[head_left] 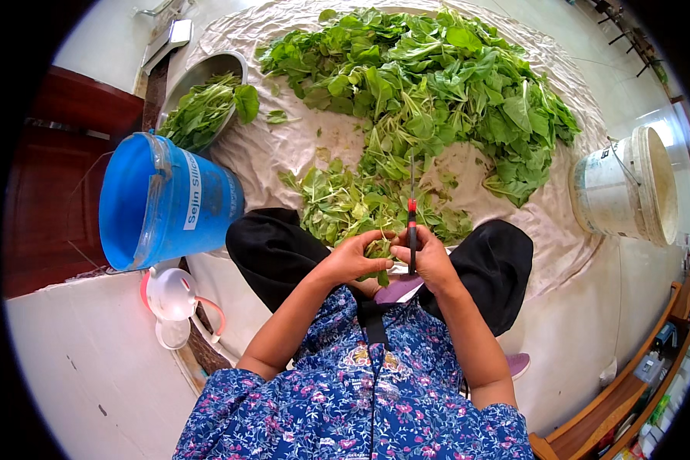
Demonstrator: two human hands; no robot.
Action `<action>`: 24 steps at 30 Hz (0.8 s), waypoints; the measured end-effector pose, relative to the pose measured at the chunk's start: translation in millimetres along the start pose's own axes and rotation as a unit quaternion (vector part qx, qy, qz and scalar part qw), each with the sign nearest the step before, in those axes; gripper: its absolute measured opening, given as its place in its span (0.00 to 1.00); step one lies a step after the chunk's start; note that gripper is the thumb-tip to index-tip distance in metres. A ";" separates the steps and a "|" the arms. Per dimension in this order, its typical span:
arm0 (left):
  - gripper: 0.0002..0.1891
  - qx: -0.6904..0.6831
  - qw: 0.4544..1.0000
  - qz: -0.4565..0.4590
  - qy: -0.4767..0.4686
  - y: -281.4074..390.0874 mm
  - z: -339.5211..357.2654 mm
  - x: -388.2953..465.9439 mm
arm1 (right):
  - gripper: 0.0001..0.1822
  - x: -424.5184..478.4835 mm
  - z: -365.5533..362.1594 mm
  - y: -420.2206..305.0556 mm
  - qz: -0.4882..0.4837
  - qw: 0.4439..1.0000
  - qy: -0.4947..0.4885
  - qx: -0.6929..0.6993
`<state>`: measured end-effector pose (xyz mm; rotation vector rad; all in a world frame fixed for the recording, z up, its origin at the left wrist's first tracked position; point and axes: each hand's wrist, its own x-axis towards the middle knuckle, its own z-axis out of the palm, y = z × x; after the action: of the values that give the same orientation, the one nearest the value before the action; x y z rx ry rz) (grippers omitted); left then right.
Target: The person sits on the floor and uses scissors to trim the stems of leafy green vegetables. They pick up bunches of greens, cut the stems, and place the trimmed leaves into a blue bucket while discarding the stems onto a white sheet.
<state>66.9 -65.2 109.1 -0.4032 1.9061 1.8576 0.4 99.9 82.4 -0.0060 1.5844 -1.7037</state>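
My left hand (359, 256) pinches a small bunch of leafy greens (378, 249) in front of my lap. Close beside it, my right hand (428, 257) grips black-and-red scissors (412, 221), their blades pointing away from me. My two hands almost meet at the stems. Just beyond them lies a low heap of loose, trimmed-looking leaves (345, 198) on a pale cloth (264, 178). Farther off, a large pile of leafy greens (437, 75) spreads over the same cloth. Some of the held bunch is hidden by my fingers.
At the left a blue bucket (207, 184) lies tipped toward me, and behind it a metal basin (238, 60) holds more greens. A white bucket (606, 184) leans at the right. A pink-and-white plastic item (172, 293) sits at lower left, a wooden bench (604, 397) at lower right.
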 end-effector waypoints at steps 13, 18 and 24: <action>0.16 0.109 0.987 -0.020 0.118 -29.4 -6.4 6.0 | 0.14 -17.6 -55.0 -17.5 -0.083 0.935 0.131 -0.320; 0.15 0.216 0.949 0.079 0.216 -28.5 -3.7 6.8 | 0.25 -59.2 -33.9 -15.6 -0.046 0.899 0.006 -0.435; 0.13 0.221 0.954 0.084 0.182 -25.8 -4.5 8.3 | 0.27 -57.8 -24.5 -8.2 -0.094 0.876 -0.042 -0.470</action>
<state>72.1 -70.2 82.6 -0.4659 2.6000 1.4546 23.6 150.6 112.4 -0.7280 2.2388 -0.8775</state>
